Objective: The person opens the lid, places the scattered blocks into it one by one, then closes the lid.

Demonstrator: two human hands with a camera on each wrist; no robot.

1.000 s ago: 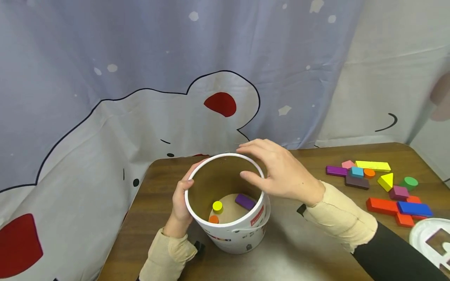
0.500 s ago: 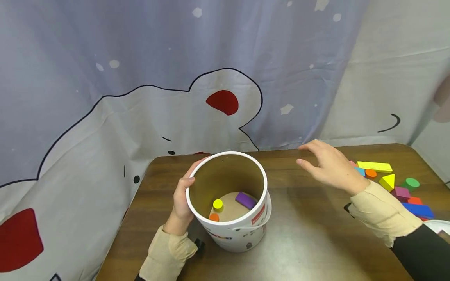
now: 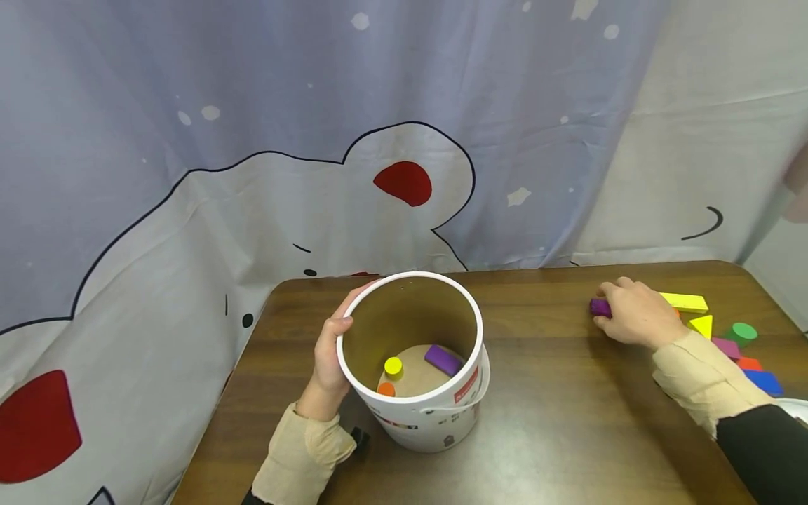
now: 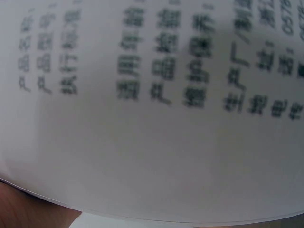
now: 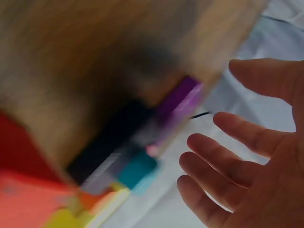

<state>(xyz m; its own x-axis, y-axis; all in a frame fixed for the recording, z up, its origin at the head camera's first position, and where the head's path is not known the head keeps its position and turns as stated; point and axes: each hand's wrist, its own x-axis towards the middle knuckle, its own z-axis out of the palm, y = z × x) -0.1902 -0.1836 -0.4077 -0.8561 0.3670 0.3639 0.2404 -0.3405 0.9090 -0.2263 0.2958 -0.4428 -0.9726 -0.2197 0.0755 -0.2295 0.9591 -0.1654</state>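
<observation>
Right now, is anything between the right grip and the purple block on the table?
Nothing visible is: in the head view the right grip is at the purple block. The blurred right wrist view shows the dark block and teal block near it, neither in between.

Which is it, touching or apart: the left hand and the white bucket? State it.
Touching: in the head view, the left hand grips the white bucket, thumb over its rim.

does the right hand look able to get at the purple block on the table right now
Probably yes: the right hand is right by that purple block, its fingers extended, and nothing seems to lie on the block. The dark block beside it appears to leave one end free.
</observation>
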